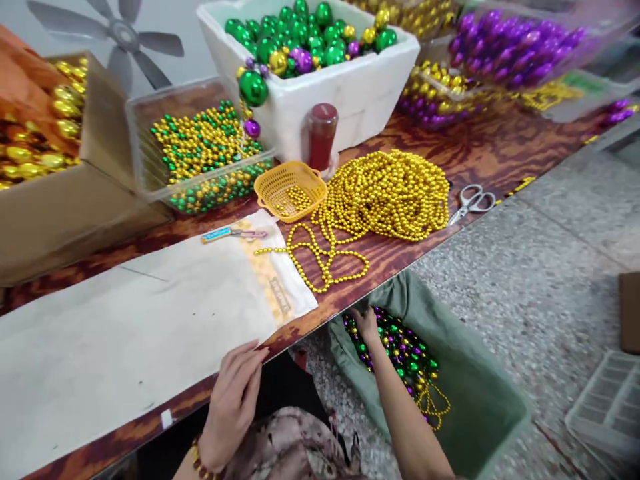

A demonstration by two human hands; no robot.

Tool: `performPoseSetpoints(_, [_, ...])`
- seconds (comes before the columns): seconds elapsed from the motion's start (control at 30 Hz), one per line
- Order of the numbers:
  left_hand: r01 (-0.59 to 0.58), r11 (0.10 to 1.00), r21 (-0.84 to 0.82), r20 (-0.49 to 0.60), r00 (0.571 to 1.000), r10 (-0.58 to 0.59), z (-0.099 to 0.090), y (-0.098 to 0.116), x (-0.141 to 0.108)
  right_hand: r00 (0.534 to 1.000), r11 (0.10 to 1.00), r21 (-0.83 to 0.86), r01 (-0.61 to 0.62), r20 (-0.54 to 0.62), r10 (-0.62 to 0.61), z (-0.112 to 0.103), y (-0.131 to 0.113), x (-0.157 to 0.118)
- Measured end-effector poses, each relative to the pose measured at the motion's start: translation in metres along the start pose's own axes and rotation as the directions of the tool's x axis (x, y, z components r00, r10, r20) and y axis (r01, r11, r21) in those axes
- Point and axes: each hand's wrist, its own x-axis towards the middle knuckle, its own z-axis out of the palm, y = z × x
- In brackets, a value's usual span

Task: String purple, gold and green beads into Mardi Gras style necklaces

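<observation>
My left hand (235,393) rests at the table's front edge beside the white cloth (150,320), its fingers stretched out and holding nothing. Down in the green-lined bin (480,393), my right hand (367,325) reaches to the strings of green, purple and gold beads (405,350); its fingers are partly hidden there, and I cannot make out a grip. A thin gold bead strand (435,403) hangs over the heap. On the table, a loose gold bead string (327,263) trails from a big coil of gold beads (390,193) onto the cloth.
A yellow basket (290,190) with a few gold beads stands by a red-capped jar (323,137). Scissors (473,202) lie near the edge; a blue-handled tool (217,235) is on the cloth. Behind are a foam box (345,100), a clear bin (200,180) and a cardboard box (55,213).
</observation>
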Motion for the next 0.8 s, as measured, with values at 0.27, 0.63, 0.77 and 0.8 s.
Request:
performPoseSetpoints(0.27, [0.073, 0.990, 0.119, -0.097, 0.993, -0.061, -0.016, -0.053, 0.020, 0.872, 0.847, 0.314, 0.429, -0.388, -0.298, -0.095, -0.101, -0.047])
performPoseSetpoints(0.63, [0.222, 0.970, 0.102, -0.257, 0.947, -0.190, -0.066, -0.092, -0.033, 0.541, 0.387, -0.386, 0.837, 0.481, -0.690, -0.037, -0.338, -0.006])
performPoseSetpoints(0.77, [0.424, 0.899, 0.108, -0.360, 0.860, -0.362, -0.104, -0.133, -0.062, 0.545, 0.364, -0.441, 0.820, 0.407, -0.733, -0.023, -0.328, 0.009])
performPoseSetpoints(0.8, [0.469, 0.876, 0.114, -0.381, 0.835, -0.397, -0.113, -0.144, -0.065, 0.548, 0.389, -0.429, 0.815, 0.354, -0.758, -0.020, -0.324, 0.015])
